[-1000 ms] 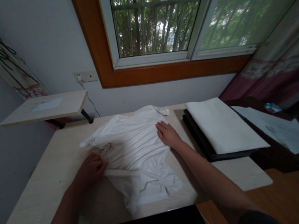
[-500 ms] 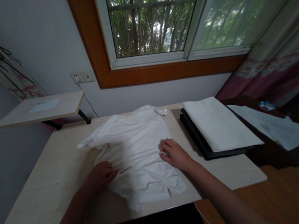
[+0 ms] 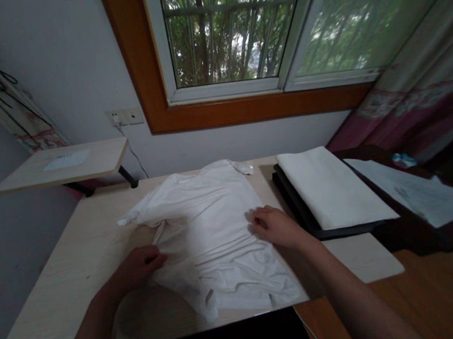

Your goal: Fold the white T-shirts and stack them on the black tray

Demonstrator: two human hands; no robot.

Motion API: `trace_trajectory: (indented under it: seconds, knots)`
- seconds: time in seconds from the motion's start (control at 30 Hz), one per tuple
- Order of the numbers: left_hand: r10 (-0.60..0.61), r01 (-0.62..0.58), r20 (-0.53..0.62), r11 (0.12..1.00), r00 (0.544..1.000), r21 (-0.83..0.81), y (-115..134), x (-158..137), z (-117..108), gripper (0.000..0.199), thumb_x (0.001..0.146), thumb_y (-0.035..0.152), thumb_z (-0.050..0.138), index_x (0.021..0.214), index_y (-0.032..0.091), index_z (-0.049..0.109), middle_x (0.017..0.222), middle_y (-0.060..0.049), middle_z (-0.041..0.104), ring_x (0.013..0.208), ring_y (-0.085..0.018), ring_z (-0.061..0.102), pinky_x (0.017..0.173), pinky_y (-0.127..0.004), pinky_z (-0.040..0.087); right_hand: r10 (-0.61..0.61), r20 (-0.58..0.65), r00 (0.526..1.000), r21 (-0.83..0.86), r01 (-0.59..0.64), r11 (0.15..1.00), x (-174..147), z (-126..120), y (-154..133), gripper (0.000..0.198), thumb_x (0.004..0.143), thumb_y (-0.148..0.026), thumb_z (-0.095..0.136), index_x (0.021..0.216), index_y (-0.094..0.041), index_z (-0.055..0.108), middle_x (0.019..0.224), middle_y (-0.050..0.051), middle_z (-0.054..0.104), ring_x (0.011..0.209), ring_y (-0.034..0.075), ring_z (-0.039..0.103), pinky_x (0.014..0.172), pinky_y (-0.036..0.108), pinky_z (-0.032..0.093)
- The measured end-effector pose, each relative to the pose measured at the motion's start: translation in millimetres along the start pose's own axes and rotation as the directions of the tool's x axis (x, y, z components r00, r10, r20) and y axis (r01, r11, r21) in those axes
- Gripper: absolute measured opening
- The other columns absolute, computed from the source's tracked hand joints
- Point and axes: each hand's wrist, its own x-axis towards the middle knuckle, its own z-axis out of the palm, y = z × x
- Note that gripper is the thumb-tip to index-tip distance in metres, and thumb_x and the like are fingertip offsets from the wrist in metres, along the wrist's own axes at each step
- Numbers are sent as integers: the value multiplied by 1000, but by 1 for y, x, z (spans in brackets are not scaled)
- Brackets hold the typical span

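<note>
We're working over the pale bench (image 3: 75, 254), and it's filling the space below us! Across its middle, the white shirt (image 3: 216, 212) is lying spread out, creases running crosswise, its lower end bunching close to the bench's near edge. Our forearms (image 3: 91, 322) are reaching in from the near side, angling inward around the shirt. On the right, a black stack (image 3: 299, 212) is carrying a white sheet (image 3: 334, 185); at the far left, a small shelf (image 3: 106, 158) is standing above the bench. Down to our left hand (image 3: 144, 261): it's resting low, knuckles up, fingers curling, its narrow grip pinching the shirt's left edge. Opposite, our right hand (image 3: 275, 225) is pointing inward, thumb and fingers holding the right edge in an equally narrow grip.
</note>
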Motion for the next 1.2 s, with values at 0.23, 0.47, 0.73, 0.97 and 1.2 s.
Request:
trace_trajectory:
  seconds: [0.23, 0.47, 0.73, 0.97, 1.2]
  knots:
    - [237, -183, -174, 943, 956, 279, 35, 43, 20, 24, 102, 32, 50, 112, 23, 69, 117, -9, 70, 110, -24, 64, 100, -40, 50, -35, -97, 995, -82, 27, 996, 17, 26, -9, 32, 94, -21, 60, 125, -22, 68, 129, 12, 65, 119, 27, 58, 103, 42, 49]
    - [70, -55, -21, 906, 997, 419, 58, 33, 19, 33, 103, 31, 42, 95, 19, 72, 105, -12, 71, 96, -24, 67, 83, -37, 51, -45, -72, 996, -87, 39, 995, 6, 21, -13, 28, 101, -31, 58, 124, -23, 70, 129, 12, 66, 119, 28, 57, 104, 44, 48]
    - [-198, 237, 510, 971, 837, -11, 55, -10, -2, 58, 97, 62, 43, 69, 19, 70, 67, -5, 72, 58, -17, 63, 60, -28, 42, -183, 180, 966, 319, 119, 940, -13, -4, -24, 35, 105, -38, 51, 83, -22, 73, 75, 2, 70, 71, 17, 63, 69, 28, 47]
    - [-66, 63, 46, 997, 997, 48, 52, 29, -1, 36, 98, 42, 45, 95, 21, 73, 98, -7, 74, 89, -22, 67, 84, -33, 49, -126, -72, 989, 206, 138, 969, 11, 19, -28, 17, 101, -27, 58, 105, -22, 74, 102, 8, 74, 99, 22, 65, 91, 35, 49]
    - [16, 87, -345, 956, 938, 281, 18, 68, 18, 32, 96, 31, 48, 116, 20, 70, 119, -13, 69, 116, -28, 60, 109, -47, 44, -152, -93, 984, 142, 164, 976, 25, 30, -35, 15, 99, -23, 61, 107, -22, 74, 108, 9, 71, 107, 23, 62, 98, 38, 49]
